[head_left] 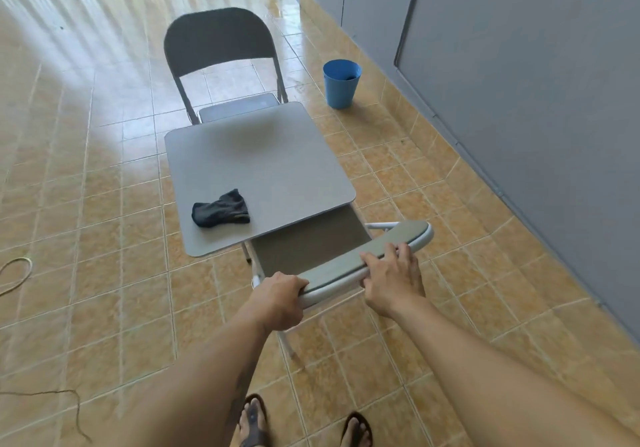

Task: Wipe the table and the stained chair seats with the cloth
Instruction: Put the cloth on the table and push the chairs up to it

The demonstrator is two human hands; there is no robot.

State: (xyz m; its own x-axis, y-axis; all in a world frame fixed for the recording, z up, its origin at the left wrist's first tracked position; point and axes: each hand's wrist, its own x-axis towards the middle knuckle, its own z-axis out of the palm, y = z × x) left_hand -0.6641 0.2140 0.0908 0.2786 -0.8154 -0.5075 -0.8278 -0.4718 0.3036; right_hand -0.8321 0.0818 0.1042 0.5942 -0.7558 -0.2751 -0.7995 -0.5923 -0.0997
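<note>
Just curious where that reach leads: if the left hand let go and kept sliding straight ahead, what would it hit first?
Probably the near chair's seat, then the table edge beyond; the left hand points that way, though depth is unclear.

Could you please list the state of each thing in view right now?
Cloth: crumpled, lying on the table, unheld.
Table: upright, only the cloth on it.
Near chair: backrest gripped by both hands.
Left hand: closed on the backrest.
Right hand: closed on the backrest.
Far chair: unfolded, at the table.
Blue bucket: upright on the floor.
</note>
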